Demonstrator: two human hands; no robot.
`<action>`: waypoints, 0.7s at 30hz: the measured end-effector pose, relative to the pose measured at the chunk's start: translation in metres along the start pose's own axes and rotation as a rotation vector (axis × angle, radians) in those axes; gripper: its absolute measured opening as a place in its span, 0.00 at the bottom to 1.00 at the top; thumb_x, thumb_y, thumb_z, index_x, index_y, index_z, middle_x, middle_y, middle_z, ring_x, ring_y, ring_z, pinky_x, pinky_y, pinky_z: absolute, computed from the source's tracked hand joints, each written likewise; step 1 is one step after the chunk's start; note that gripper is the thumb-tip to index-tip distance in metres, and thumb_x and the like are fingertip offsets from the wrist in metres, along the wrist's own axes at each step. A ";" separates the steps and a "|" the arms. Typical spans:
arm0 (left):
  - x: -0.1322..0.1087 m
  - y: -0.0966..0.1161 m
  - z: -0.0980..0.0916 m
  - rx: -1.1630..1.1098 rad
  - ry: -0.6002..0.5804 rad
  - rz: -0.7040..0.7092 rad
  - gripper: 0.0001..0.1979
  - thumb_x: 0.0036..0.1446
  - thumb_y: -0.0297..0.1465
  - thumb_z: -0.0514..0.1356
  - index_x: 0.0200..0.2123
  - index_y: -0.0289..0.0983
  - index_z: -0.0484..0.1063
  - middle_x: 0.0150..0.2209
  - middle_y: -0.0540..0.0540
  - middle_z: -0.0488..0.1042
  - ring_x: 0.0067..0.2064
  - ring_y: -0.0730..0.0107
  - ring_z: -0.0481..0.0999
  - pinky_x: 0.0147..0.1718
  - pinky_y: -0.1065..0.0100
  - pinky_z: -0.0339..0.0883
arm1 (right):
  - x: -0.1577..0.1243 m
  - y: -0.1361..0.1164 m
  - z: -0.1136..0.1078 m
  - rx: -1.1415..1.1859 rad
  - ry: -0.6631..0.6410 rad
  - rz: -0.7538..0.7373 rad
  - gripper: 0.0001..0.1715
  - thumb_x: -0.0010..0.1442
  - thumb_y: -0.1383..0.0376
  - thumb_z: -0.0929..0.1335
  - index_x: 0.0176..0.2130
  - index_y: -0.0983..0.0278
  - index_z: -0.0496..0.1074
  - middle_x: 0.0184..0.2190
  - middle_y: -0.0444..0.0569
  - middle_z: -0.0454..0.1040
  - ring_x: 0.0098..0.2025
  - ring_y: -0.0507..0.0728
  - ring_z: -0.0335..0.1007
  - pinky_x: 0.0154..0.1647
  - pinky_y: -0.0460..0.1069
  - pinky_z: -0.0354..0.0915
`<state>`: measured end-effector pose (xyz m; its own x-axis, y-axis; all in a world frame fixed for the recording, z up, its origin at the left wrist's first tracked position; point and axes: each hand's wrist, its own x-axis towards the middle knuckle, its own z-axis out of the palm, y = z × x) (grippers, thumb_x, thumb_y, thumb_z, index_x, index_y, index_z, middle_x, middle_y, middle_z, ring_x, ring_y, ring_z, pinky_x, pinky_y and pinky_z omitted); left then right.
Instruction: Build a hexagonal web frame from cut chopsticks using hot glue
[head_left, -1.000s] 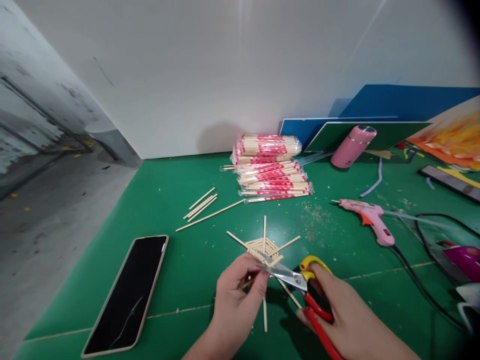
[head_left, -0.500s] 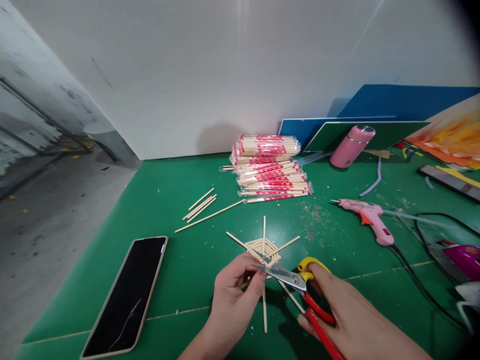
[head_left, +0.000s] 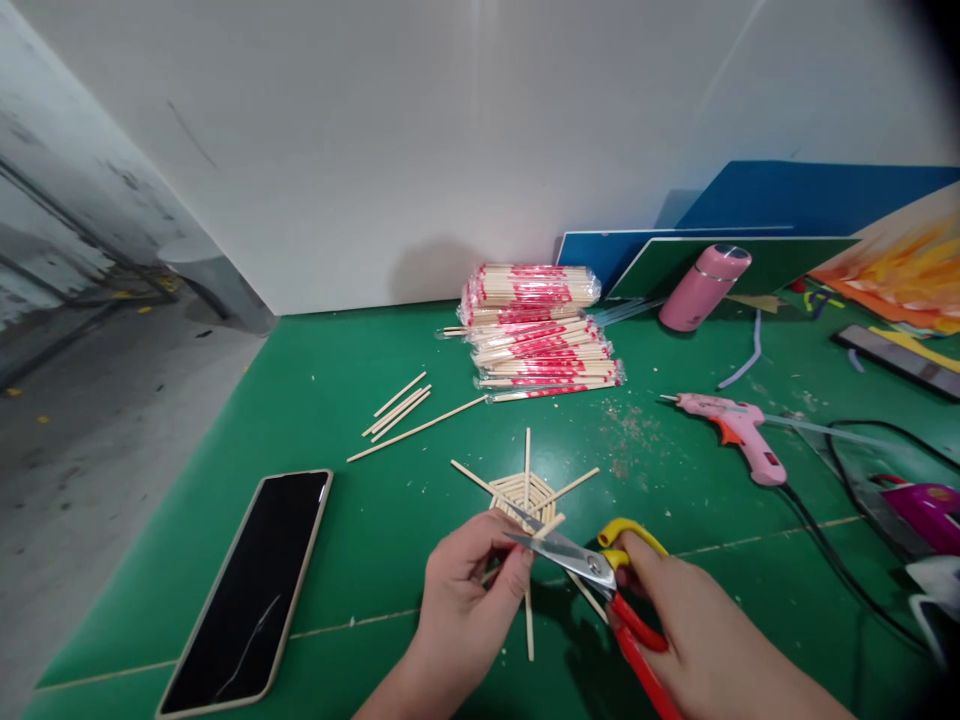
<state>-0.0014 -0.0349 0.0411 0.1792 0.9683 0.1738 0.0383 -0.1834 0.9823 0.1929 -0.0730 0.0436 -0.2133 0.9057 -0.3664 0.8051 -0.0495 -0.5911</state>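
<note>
My right hand [head_left: 667, 600] grips a pair of scissors [head_left: 574, 557] with red and yellow handles. Their blades lie open across a short wooden stick [head_left: 550, 526], which my left hand [head_left: 480, 580] pinches between thumb and fingers near the blade tips. Just beyond and below the blades, a web-shaped piece made of wooden sticks [head_left: 517, 490] rests on the green table [head_left: 390, 520]. Its spokes stick outward and shorter sticks ring its centre; my left hand and the scissors hide part of it.
Loose cut sticks [head_left: 401, 412] and one longer stick [head_left: 420, 430] lie beyond my left hand. Packs of wrapped chopsticks [head_left: 540, 340] are piled at the back. A phone [head_left: 247, 590] lies left; a pink glue gun [head_left: 739, 435] with its cord and a pink bottle [head_left: 705, 288] are right.
The scissors and the pinched stick have shifted slightly off the web-shaped piece, so more of its rings shows. Both hands keep their grips.
</note>
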 end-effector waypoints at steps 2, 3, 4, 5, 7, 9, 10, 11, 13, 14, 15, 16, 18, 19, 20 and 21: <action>-0.001 -0.001 0.001 0.015 0.001 0.009 0.05 0.50 0.24 0.55 0.24 0.35 0.69 0.25 0.47 0.70 0.29 0.72 0.70 0.27 0.74 0.64 | 0.000 0.001 0.001 -0.005 -0.004 0.016 0.12 0.45 0.67 0.64 0.33 0.61 0.58 0.28 0.47 0.70 0.29 0.56 0.67 0.27 0.47 0.57; -0.001 -0.001 0.002 0.025 0.008 0.017 0.05 0.50 0.24 0.55 0.24 0.35 0.69 0.25 0.47 0.70 0.29 0.72 0.69 0.27 0.74 0.64 | 0.000 0.001 0.002 -0.005 -0.004 0.023 0.12 0.45 0.67 0.64 0.33 0.61 0.58 0.28 0.46 0.70 0.28 0.56 0.67 0.27 0.47 0.57; -0.002 -0.002 0.003 0.037 0.019 0.024 0.05 0.51 0.24 0.55 0.25 0.35 0.68 0.25 0.48 0.69 0.28 0.73 0.69 0.26 0.74 0.64 | 0.001 0.001 0.002 -0.003 -0.001 0.028 0.12 0.45 0.67 0.65 0.33 0.61 0.58 0.28 0.46 0.70 0.28 0.56 0.67 0.27 0.47 0.57; -0.003 -0.003 0.004 0.050 0.032 0.033 0.05 0.51 0.23 0.54 0.25 0.35 0.68 0.25 0.48 0.69 0.28 0.73 0.69 0.26 0.75 0.64 | 0.001 0.000 0.002 0.001 0.003 0.033 0.11 0.46 0.66 0.65 0.33 0.61 0.58 0.27 0.46 0.70 0.28 0.55 0.67 0.27 0.47 0.57; -0.004 -0.004 0.004 0.078 0.049 0.050 0.05 0.51 0.23 0.54 0.26 0.36 0.68 0.26 0.49 0.68 0.28 0.73 0.68 0.26 0.75 0.63 | 0.001 -0.002 0.002 0.014 0.013 0.037 0.09 0.49 0.63 0.64 0.32 0.61 0.58 0.27 0.46 0.71 0.28 0.55 0.67 0.26 0.46 0.57; -0.004 -0.005 0.004 0.089 0.035 0.056 0.06 0.51 0.23 0.54 0.26 0.36 0.68 0.26 0.48 0.68 0.29 0.73 0.69 0.27 0.75 0.63 | 0.000 -0.004 0.000 0.024 0.016 0.032 0.11 0.51 0.58 0.64 0.33 0.60 0.58 0.28 0.46 0.71 0.29 0.55 0.67 0.26 0.46 0.57; -0.004 -0.006 0.004 0.082 0.016 0.046 0.06 0.51 0.23 0.54 0.26 0.36 0.68 0.26 0.48 0.69 0.29 0.73 0.69 0.27 0.75 0.63 | 0.000 -0.005 -0.001 0.024 0.017 0.026 0.14 0.51 0.56 0.64 0.34 0.60 0.58 0.29 0.46 0.71 0.29 0.55 0.67 0.26 0.46 0.57; -0.004 -0.006 0.003 0.064 -0.004 0.029 0.06 0.51 0.24 0.54 0.26 0.36 0.69 0.26 0.48 0.69 0.29 0.72 0.69 0.26 0.74 0.63 | 0.000 -0.005 -0.002 0.021 0.020 0.020 0.16 0.50 0.54 0.64 0.35 0.61 0.58 0.30 0.46 0.71 0.30 0.55 0.67 0.26 0.46 0.58; -0.002 -0.005 0.002 0.002 -0.034 -0.024 0.05 0.51 0.26 0.54 0.25 0.35 0.69 0.25 0.47 0.70 0.28 0.72 0.69 0.25 0.74 0.63 | -0.001 -0.005 -0.005 0.013 0.027 0.007 0.20 0.48 0.52 0.65 0.37 0.61 0.58 0.33 0.47 0.70 0.32 0.56 0.67 0.29 0.47 0.59; -0.001 -0.005 0.001 -0.034 -0.045 -0.055 0.05 0.51 0.26 0.55 0.25 0.35 0.69 0.24 0.47 0.70 0.27 0.72 0.68 0.24 0.74 0.62 | -0.001 -0.004 -0.006 0.011 0.030 0.001 0.21 0.48 0.52 0.65 0.38 0.61 0.58 0.34 0.47 0.70 0.33 0.56 0.66 0.30 0.47 0.59; 0.000 -0.004 0.001 -0.067 -0.053 -0.089 0.05 0.50 0.27 0.56 0.24 0.34 0.70 0.23 0.47 0.70 0.25 0.73 0.67 0.23 0.75 0.61 | -0.001 -0.003 -0.007 0.012 0.027 -0.006 0.22 0.48 0.52 0.65 0.39 0.61 0.58 0.34 0.47 0.70 0.33 0.56 0.66 0.31 0.47 0.60; 0.001 -0.002 0.000 -0.095 -0.058 -0.122 0.05 0.49 0.27 0.57 0.24 0.34 0.70 0.23 0.47 0.69 0.25 0.74 0.67 0.22 0.75 0.60 | 0.000 -0.003 -0.007 0.015 0.022 -0.013 0.22 0.48 0.52 0.66 0.39 0.61 0.58 0.35 0.47 0.69 0.34 0.56 0.66 0.31 0.47 0.60; 0.003 0.001 0.000 -0.139 -0.075 -0.187 0.05 0.47 0.28 0.59 0.22 0.34 0.70 0.21 0.48 0.69 0.23 0.75 0.65 0.21 0.76 0.59 | 0.000 -0.002 -0.009 0.018 0.011 -0.026 0.21 0.49 0.53 0.65 0.38 0.61 0.58 0.34 0.47 0.69 0.33 0.56 0.65 0.31 0.47 0.59; 0.004 0.002 0.000 -0.160 -0.083 -0.216 0.06 0.46 0.29 0.59 0.21 0.33 0.69 0.21 0.48 0.68 0.23 0.76 0.65 0.21 0.76 0.58 | 0.001 -0.002 -0.009 0.019 0.005 -0.030 0.19 0.49 0.53 0.65 0.37 0.61 0.58 0.33 0.47 0.69 0.32 0.55 0.65 0.30 0.47 0.59; 0.005 0.004 0.000 -0.182 -0.091 -0.240 0.07 0.46 0.30 0.60 0.20 0.33 0.69 0.20 0.48 0.68 0.22 0.76 0.64 0.20 0.77 0.58 | 0.001 -0.002 -0.009 0.021 -0.003 -0.034 0.17 0.50 0.54 0.65 0.36 0.61 0.59 0.32 0.46 0.69 0.31 0.55 0.65 0.29 0.46 0.58; 0.005 0.005 0.000 -0.204 -0.101 -0.257 0.08 0.46 0.30 0.60 0.20 0.33 0.69 0.20 0.49 0.67 0.22 0.77 0.63 0.20 0.77 0.57 | 0.001 -0.002 -0.009 0.024 -0.013 -0.038 0.14 0.51 0.55 0.64 0.35 0.61 0.59 0.31 0.46 0.69 0.30 0.55 0.65 0.28 0.46 0.58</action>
<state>-0.0006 -0.0306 0.0469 0.2865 0.9549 -0.0787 -0.1012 0.1118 0.9886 0.1960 -0.0681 0.0501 -0.2503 0.9017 -0.3525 0.7828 -0.0257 -0.6217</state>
